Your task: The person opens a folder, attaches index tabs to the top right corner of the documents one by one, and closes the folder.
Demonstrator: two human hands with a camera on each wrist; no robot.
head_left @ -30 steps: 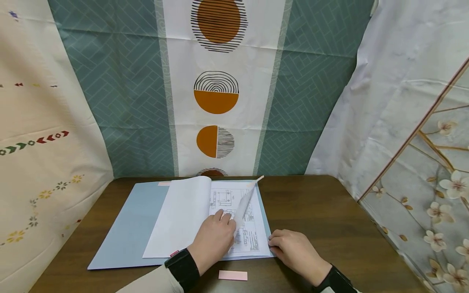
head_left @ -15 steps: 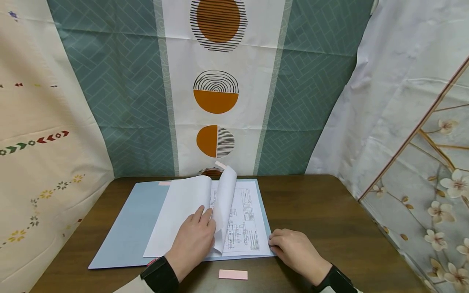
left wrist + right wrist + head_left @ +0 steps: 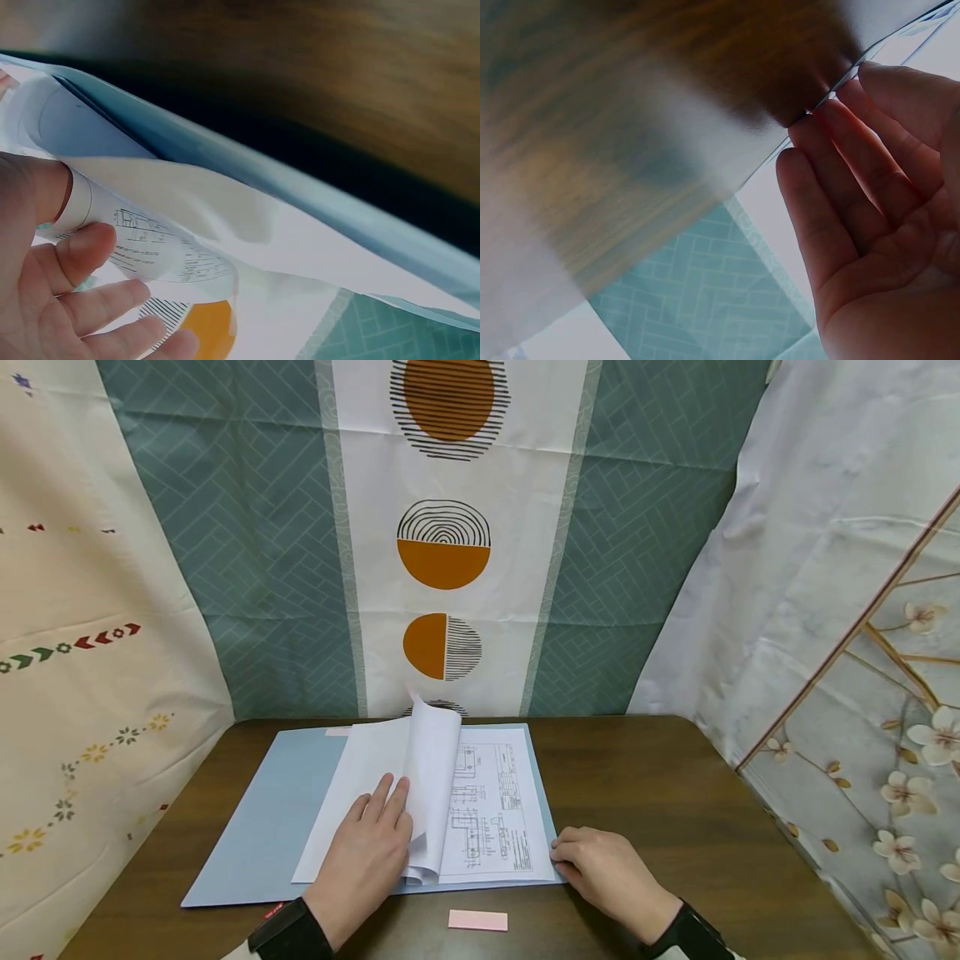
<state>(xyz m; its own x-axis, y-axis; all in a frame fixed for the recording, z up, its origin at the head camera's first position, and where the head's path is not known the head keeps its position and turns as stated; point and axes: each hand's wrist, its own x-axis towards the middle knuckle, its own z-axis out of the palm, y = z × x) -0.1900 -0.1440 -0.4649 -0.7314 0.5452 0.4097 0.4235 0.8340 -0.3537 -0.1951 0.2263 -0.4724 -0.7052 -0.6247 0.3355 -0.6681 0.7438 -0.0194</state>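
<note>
A pale blue folder lies spread on the table with white sheets inside. My left hand rests on the left-side sheets, fingers extended, beside a curled sheet that stands partly turned over. Drawings show on that sheet's printed face in the left wrist view, near the thumb and spread fingers. To the right lies a flat sheet with technical drawings. My right hand touches the folder's lower right edge; in the right wrist view its fingertips meet that edge without a visible grip.
A pink strip lies on the brown table in front of the folder. Another pink tab shows at the folder's back edge. Patterned cloths hang behind the table and at both sides.
My left hand has moved left across the folder, and the sheet has swung over leftward with it, uncovering the drawings on the right. My right hand has stayed at the folder's edge.
</note>
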